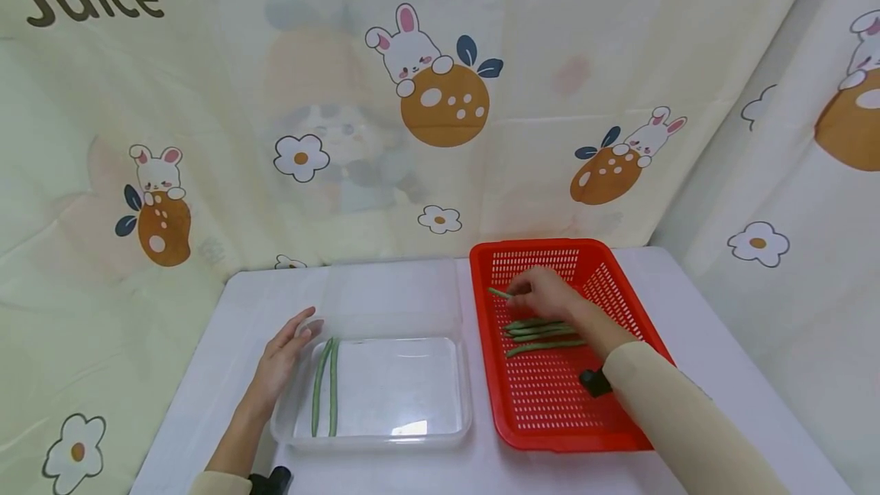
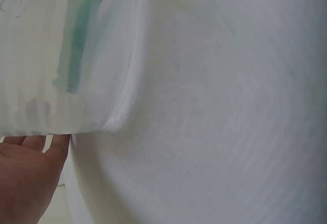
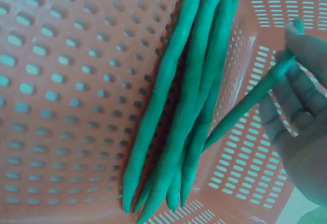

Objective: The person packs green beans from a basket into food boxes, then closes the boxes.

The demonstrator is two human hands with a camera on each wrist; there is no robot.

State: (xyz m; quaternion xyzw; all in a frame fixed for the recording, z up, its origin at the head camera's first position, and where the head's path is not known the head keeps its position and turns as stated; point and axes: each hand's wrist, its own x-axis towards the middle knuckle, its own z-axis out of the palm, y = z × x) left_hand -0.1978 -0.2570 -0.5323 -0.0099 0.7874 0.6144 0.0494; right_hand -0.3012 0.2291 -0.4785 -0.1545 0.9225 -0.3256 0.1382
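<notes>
Green bean [image 3: 249, 101] between right fingers [image 3: 307, 88]

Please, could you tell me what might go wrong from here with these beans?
The right hand pinches a bean near one end, so it could slip. Its far end hangs close to the other beans in the basket and might disturb them. The left hand touches the box; a careless push could slide it.

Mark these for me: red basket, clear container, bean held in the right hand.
Red basket [image 1: 571, 440]: head view, on its near rim.
Clear container [image 1: 395, 380]: head view, on its bare floor.
Held bean [image 3: 250, 99]: right wrist view, about midway along its visible length.
</notes>
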